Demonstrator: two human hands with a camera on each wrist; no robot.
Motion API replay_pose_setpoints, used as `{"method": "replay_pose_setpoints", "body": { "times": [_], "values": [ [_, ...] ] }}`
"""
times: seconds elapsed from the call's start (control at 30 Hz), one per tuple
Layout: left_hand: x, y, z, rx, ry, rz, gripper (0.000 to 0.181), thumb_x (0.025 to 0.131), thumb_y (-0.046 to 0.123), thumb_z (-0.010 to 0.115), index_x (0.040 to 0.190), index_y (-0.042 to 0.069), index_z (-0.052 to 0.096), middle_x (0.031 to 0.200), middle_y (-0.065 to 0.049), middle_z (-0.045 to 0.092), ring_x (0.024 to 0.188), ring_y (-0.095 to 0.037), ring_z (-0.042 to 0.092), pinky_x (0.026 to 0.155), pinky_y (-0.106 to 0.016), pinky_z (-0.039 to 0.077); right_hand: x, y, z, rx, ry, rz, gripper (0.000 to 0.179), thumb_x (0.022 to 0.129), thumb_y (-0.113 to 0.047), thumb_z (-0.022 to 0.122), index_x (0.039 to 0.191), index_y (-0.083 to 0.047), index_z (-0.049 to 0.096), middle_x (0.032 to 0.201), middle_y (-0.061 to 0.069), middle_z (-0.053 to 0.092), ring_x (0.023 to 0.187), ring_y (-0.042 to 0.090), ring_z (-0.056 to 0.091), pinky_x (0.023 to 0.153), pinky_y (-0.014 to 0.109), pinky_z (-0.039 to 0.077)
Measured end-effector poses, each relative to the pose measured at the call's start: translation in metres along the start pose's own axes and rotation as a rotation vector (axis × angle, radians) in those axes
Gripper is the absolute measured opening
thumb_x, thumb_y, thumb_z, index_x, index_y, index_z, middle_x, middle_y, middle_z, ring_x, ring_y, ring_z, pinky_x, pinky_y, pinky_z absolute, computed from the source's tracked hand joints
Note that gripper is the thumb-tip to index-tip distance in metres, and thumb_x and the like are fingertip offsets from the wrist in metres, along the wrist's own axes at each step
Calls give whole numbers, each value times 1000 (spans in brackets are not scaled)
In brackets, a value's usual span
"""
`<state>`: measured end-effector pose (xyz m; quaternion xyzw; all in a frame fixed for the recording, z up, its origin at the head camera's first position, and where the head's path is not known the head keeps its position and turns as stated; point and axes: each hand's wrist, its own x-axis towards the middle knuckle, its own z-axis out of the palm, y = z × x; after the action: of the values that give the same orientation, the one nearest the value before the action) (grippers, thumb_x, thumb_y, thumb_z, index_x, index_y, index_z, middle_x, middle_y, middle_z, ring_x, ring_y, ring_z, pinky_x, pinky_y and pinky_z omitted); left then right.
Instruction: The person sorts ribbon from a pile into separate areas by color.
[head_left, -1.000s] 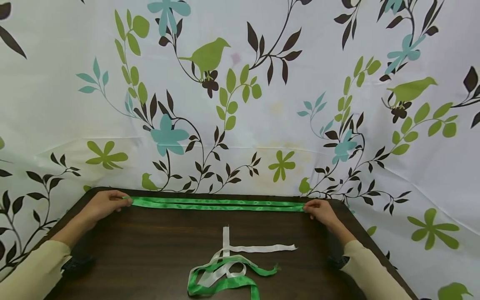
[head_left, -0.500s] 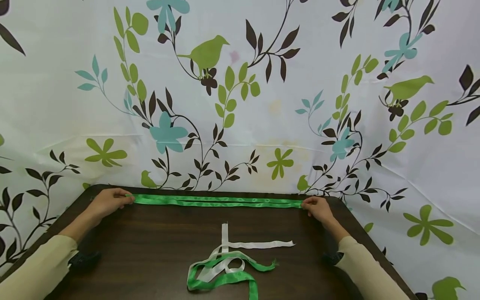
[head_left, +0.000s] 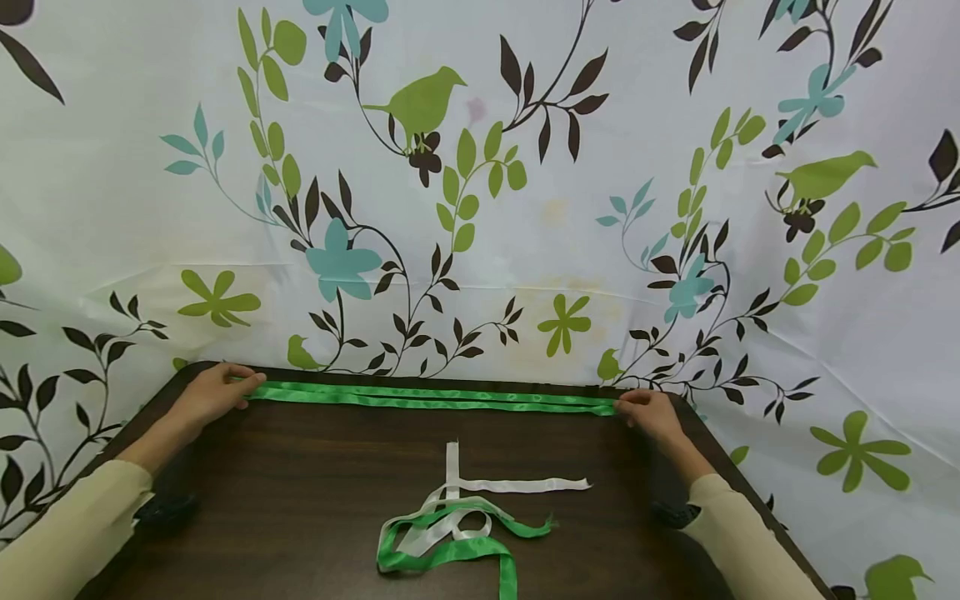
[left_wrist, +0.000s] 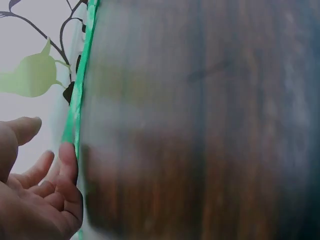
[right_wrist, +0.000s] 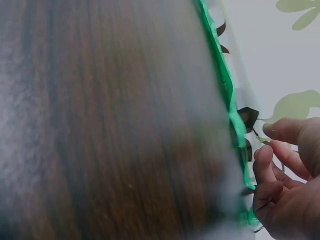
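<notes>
A green satin ribbon lies in two near-parallel strands along the far edge of the dark wood table. At its left end is my left hand, fingertips right by the ribbon. In the left wrist view, the thumb stands apart from the loosely bent fingers. My right hand is at the other end. Its thumb and fingers are also spread apart in the right wrist view, with the green strand passing beside the fingertips.
Nearer the middle front, a loose heap of white ribbon and another green ribbon lies on the table. One green end is frayed. A white cloth printed with birds and leaves hangs behind the far edge.
Both hands, earlier pinching the ribbon's ends, have parted thumb from fingers and shifted slightly outward. The ribbon stays along the far edge. The head view has shifted a little.
</notes>
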<state>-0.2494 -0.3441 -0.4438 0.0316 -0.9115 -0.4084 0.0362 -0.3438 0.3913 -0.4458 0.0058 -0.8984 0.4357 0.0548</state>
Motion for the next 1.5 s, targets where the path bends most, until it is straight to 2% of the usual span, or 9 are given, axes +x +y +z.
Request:
{"method": "replay_pose_setpoints", "body": {
  "times": [0.3,0.57,0.7,0.87,1.13,1.2,1.3,1.43,1.5],
  "values": [
    [-15,13,-12,-39,97,19,78,107,51,43,144,-17,33,123,-40,51,93,-43,66,80,-62,46,-13,-23,-23,-23,35,-88,36,98,-31,72,117,0,67,101,15,65,76,29,60,62,38,48],
    [-36,47,-3,-5,27,105,69,107,51,47,144,-7,43,129,-33,53,98,-40,66,77,-53,49,-37,-56,-25,-41,-75,-217,38,97,-42,71,114,-8,71,101,23,66,73,28,59,62,37,49],
    [-55,74,14,27,-43,217,50,106,42,55,134,0,56,114,-19,65,91,-32,67,71,-44,51,-58,-75,-16,-40,-157,-307,29,97,-37,73,110,-10,72,95,16,68,69,30,60,61,40,52],
    [-84,109,41,31,-169,388,26,104,34,62,119,13,66,103,-2,69,86,-20,66,69,-36,52,-88,-106,1,-85,-354,-456,20,97,-30,73,111,-16,71,99,5,71,73,25,65,63,39,55],
    [-138,168,73,-2,-412,564,19,103,35,63,115,21,67,103,12,67,90,-8,63,74,-33,54,-126,-133,22,-89,-545,-652,20,98,-26,73,117,-26,68,104,-6,68,74,15,63,60,32,52],
    [-146,174,81,45,-412,586,15,102,35,65,113,24,67,102,16,65,88,-5,62,73,-33,53,-134,-138,30,-96,-570,-686,21,98,-28,73,118,-27,68,104,-8,68,72,12,61,59,31,51],
    [-157,178,95,227,-331,650,12,99,32,71,108,27,67,100,18,64,84,-2,60,71,-34,51,-144,-144,43,-108,-611,-727,21,98,-30,72,118,-28,67,104,-10,67,70,9,58,58,29,49],
    [-168,180,113,470,-200,743,17,91,31,80,101,25,67,95,16,65,78,-4,58,64,-33,44,-159,-150,59,-108,-700,-709,23,98,-34,71,119,-25,68,106,-5,68,75,8,59,63,29,51],
    [-170,180,120,520,-190,773,20,88,31,82,98,24,67,92,15,64,76,-5,56,62,-32,39,-166,-153,67,-125,-728,-691,25,98,-36,70,119,-22,69,106,-4,69,79,7,60,66,28,52]
  ]
}}
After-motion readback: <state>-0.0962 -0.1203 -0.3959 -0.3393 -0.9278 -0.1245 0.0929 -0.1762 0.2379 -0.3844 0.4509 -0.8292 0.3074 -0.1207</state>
